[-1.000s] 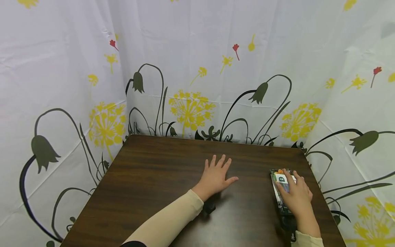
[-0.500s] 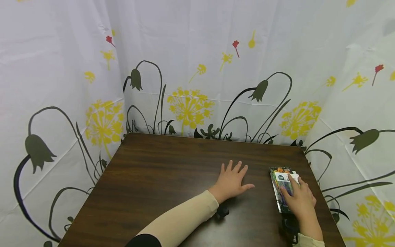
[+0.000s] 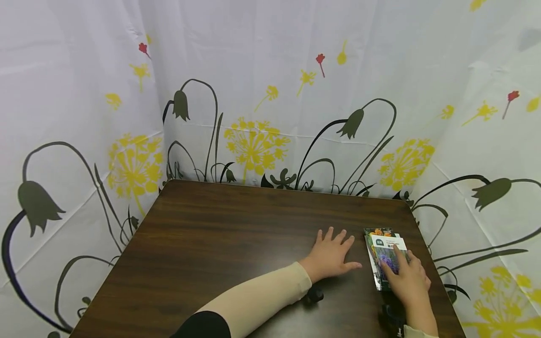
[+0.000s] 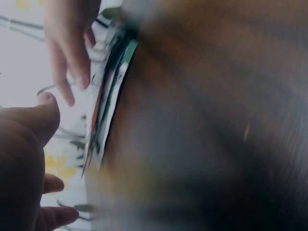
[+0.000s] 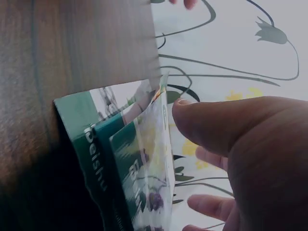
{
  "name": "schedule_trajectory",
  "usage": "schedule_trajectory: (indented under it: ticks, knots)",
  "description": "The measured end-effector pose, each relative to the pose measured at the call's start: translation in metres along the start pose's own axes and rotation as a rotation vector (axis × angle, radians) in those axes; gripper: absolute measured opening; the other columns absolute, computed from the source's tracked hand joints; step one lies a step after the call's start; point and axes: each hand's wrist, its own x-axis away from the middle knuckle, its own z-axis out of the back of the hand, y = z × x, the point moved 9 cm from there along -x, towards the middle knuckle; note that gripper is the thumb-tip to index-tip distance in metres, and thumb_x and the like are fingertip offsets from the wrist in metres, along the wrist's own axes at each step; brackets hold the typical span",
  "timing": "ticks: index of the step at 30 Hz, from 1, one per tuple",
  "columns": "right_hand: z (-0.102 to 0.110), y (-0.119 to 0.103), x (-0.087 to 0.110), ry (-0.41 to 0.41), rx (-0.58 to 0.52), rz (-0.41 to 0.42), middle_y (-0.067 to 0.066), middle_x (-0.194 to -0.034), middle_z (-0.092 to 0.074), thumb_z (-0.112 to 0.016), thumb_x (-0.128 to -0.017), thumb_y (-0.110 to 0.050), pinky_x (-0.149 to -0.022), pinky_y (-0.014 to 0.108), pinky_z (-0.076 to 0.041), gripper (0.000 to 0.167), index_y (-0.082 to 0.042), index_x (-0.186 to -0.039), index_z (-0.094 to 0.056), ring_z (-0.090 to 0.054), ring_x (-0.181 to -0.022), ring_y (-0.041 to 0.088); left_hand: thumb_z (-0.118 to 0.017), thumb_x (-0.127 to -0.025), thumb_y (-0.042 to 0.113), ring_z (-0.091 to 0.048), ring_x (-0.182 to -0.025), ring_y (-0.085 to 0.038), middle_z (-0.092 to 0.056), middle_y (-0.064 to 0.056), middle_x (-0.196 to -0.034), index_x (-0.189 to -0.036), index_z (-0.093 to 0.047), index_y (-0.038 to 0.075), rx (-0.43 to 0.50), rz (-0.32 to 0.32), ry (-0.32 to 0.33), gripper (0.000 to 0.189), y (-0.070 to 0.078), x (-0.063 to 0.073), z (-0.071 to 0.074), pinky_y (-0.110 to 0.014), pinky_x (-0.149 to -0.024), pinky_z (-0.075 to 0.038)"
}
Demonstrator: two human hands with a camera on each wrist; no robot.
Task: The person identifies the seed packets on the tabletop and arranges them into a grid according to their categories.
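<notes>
A small stack of flat seed packets [image 3: 383, 242] with flower pictures lies at the right of the table; purple flowers show on the top one. My right hand [image 3: 407, 278] is over the stack's right side, fingers loosely spread. In the right wrist view the thumb [image 5: 202, 115] is close beside the packets [image 5: 151, 168], which fan slightly apart with green back panels visible. My left hand [image 3: 330, 256] hovers palm down left of the stack, fingers spread, holding nothing. From the left wrist, the packets' edges [image 4: 108, 101] show layered.
The dark wooden table [image 3: 220, 234] has a patterned white curtain [image 3: 270, 70] behind it and at both sides. A dark wrist camera [image 3: 314, 295] hangs under the left wrist, and another dark device [image 3: 393, 315] is beside the right wrist.
My left hand has moved right across the table, toward the packets. The right hand has slid slightly down off the top packet, exposing more of its picture; the view has shifted slightly.
</notes>
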Motion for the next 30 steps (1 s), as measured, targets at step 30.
schedule_trajectory:
  ticks: [30]
  knots:
    - [0.004,0.012,0.004,0.098,-0.052,-0.033,0.043,-0.154,-0.033,-0.086,-0.092,-0.045,-0.102,0.086,-0.029,0.093,-0.002,-0.161,-0.041,-0.035,-0.137,0.068,-0.034,-0.1,0.088,-0.024,-0.17,-0.017,-0.026,0.006,-0.182,-0.171,-0.027,0.046,-0.005,-0.129,-0.203,0.083,0.057,-0.023,-0.036,-0.039,-0.138,-0.023]
